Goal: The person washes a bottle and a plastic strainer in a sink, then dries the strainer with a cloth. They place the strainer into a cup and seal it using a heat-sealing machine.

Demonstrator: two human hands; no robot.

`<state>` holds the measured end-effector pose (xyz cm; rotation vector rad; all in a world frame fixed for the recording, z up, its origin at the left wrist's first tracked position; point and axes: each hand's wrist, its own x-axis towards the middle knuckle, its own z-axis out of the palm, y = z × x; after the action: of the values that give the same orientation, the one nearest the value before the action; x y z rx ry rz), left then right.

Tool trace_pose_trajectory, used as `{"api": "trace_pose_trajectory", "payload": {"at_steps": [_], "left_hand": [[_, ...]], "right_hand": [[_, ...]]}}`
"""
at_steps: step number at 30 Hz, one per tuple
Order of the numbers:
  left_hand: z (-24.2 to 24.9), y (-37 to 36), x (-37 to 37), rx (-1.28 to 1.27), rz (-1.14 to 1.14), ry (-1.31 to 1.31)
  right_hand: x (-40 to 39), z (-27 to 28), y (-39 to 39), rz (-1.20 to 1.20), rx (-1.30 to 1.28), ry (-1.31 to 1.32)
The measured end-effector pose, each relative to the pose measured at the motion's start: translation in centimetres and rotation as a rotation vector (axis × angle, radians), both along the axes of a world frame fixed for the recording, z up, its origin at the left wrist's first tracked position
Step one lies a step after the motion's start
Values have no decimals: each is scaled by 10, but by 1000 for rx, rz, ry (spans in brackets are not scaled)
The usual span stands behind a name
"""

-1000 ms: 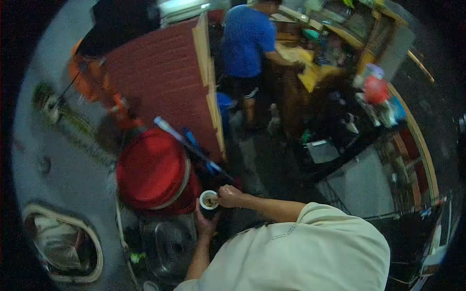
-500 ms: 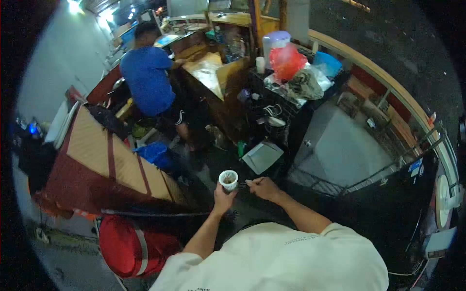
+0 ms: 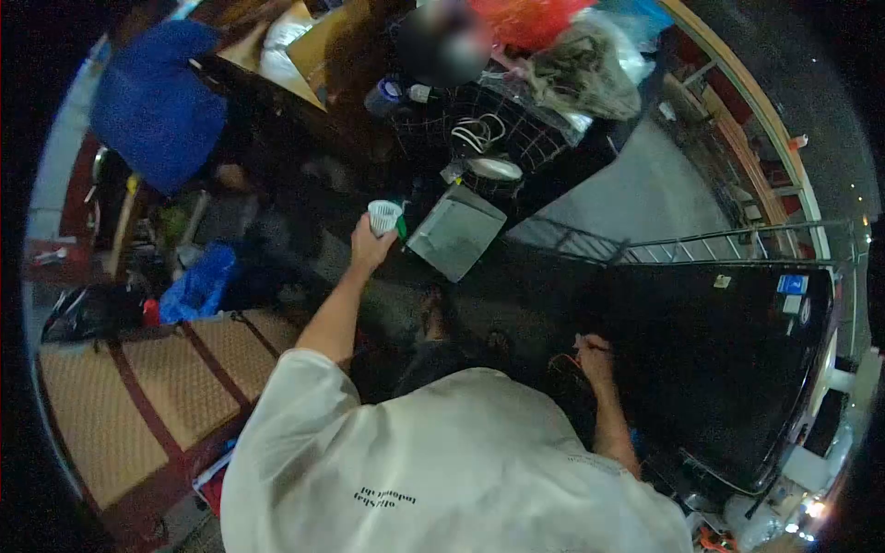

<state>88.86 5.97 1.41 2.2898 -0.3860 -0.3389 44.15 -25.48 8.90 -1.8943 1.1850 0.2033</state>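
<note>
My left hand [image 3: 371, 245], stretched forward, is closed around a white ribbed cup [image 3: 385, 218]. What is inside the cup does not show from this angle. Off to the right and lower, my right hand [image 3: 598, 361] is closed with the fingers pinched. Something small and pale shows at its fingertips, too small to name. Just beyond the cup, on the floor, is a grey square bin or box [image 3: 456, 236], with a bit of green beside it.
At the upper left stands a person in a blue shirt [image 3: 161, 106]. A dark grid-sided rack [image 3: 544, 129] with a red bag [image 3: 530, 20] is ahead. Woven-top seating [image 3: 157, 396] lies left, a black panel [image 3: 701, 359] right, and a blue bag [image 3: 196, 284] near the seating.
My left hand has moved the cup forward and left, towards the grey bin. My right hand has drawn away from the cup to the right. The view has tipped downward.
</note>
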Motion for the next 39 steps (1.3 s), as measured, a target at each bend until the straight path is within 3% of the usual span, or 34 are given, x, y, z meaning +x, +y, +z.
{"api": "trace_pose_trajectory", "payload": {"at_steps": [1, 3, 5, 8, 11, 12, 15, 17, 19, 25, 26, 28, 31, 33, 35, 37, 39], "left_hand": [[-16, -5, 16, -4, -2, 30], [-46, -23, 53, 244, -207, -257], [-57, -61, 76, 311, -274, -69], [-100, -95, 82, 858, -691, -81], [-147, -106, 85, 912, -781, -83], [-134, -106, 80, 698, -634, -225], [-112, -105, 78, 602, -573, -306], [-122, -91, 84, 639, -617, -424], [-99, -96, 95, 833, -707, 4], [-104, -71, 92, 839, -695, -102], [-115, -58, 88, 667, -666, -246], [-113, -59, 87, 655, -640, -252], [-101, -62, 86, 576, -594, -280], [-94, -66, 89, 500, -574, -308], [-103, -60, 91, 588, -736, -267], [-119, -54, 93, 449, -658, -367], [-116, -52, 95, 481, -708, -221]], "right_hand": [[5, 13, 6, -2, -4, 30], [21, 27, 27, -178, 78, 96], [24, 11, 43, -175, 22, 148], [45, 15, 65, -95, 1, 182], [36, -10, 78, 38, -27, 84], [30, -19, 82, 99, -86, -11], [43, -15, 93, -24, -55, -15], [48, -14, 87, -8, -14, -22], [53, -13, 86, 9, 43, -17], [80, -1, 91, -69, 74, 1], [83, -1, 93, -81, 94, 4], [81, -10, 92, -90, 108, 5], [74, -31, 92, 31, 46, -165], [81, -30, 90, 177, -27, -19], [87, -24, 95, 159, -28, -93], [93, -24, 94, 151, -36, -170], [96, -26, 99, 151, -129, -94]]}}
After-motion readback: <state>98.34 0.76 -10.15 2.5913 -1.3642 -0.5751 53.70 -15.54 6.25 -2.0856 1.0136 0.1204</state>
